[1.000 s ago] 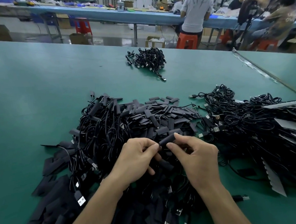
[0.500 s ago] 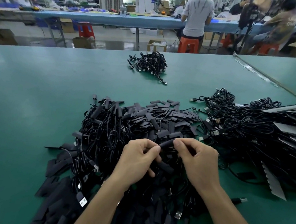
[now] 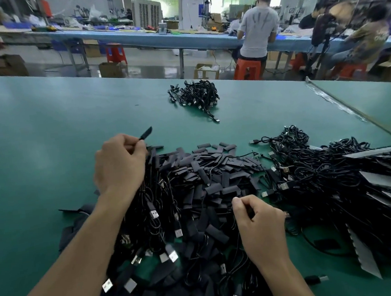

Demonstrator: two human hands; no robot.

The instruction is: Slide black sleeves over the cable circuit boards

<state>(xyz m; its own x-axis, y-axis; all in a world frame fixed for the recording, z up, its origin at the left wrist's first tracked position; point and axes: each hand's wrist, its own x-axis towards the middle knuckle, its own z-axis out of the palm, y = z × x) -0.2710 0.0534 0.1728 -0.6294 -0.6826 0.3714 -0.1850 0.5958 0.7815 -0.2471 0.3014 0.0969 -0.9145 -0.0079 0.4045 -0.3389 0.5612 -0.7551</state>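
Pinching a black sleeve (image 3: pixel 146 133) was the left hand (image 3: pixel 119 164) | right hand (image 3: pixel 260 222) curled on the cable pile (image 3: pixel 212 237) under it; could not tell its hold.

table: green table (image 3: pixel 35 151) | rear: blue bench (image 3: pixel 131 38) | person in grey shirt (image 3: pixel 258 32) | orange stool (image 3: pixel 247 68)

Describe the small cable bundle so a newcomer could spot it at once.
Start at the green table and look past the big heap of sleeves and cables toward the far edge. The small cable bundle lies there alone, apart from every other pile, with no flat sleeves mixed in.
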